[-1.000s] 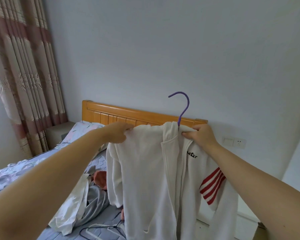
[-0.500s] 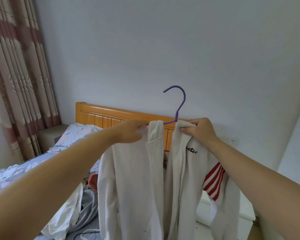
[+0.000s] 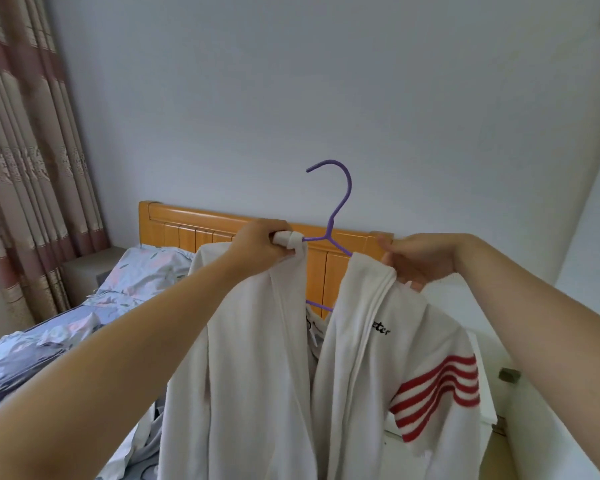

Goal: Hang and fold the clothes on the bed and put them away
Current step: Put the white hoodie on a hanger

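The left hand (image 3: 260, 244) and right hand (image 3: 420, 259) were seen bare; the left forearm (image 3: 125, 355) and right forearm (image 3: 534, 320) were likewise uncovered.

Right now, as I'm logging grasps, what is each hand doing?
Left hand: closed, gripping one front edge of the white jacket beside the purple hanger.
Right hand: closed, holding the jacket's other front edge.

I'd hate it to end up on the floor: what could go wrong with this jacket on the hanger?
The left hand bunches the edge of the white jacket beside the neck of the purple hanger, so that shoulder may sit badly and slide off. The front hangs open, so it could slip once the right hand lets go.
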A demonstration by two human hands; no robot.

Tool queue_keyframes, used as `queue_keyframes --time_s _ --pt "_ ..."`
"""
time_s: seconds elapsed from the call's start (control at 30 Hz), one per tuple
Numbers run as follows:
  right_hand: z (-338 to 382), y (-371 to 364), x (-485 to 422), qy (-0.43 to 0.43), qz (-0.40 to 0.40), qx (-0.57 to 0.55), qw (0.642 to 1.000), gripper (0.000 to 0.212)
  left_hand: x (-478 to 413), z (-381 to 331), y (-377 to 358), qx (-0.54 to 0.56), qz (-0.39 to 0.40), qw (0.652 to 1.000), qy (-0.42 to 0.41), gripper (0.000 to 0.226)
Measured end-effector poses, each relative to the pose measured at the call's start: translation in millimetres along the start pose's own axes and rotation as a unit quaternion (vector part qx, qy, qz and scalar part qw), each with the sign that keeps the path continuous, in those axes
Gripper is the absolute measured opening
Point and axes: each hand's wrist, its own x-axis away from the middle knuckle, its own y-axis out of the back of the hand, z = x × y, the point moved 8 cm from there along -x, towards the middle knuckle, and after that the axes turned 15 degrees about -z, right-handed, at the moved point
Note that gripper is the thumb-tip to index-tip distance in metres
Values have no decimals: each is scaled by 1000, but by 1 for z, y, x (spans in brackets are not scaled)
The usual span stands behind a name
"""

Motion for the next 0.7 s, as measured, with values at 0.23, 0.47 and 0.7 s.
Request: queue_keyframes --time_s 0.23,0.47,0.7 --pt "18 -40 -34 111 -15 165 980 55 6 -8 -4 148 48 988 17 24" --pt "65 -34 -37 255 -280 192 905 23 17 -10 -8 184 86 977 63 39" --pt "97 -15 -32 328 -364 198 849 21 13 -21 -12 185 73 977 71 64"
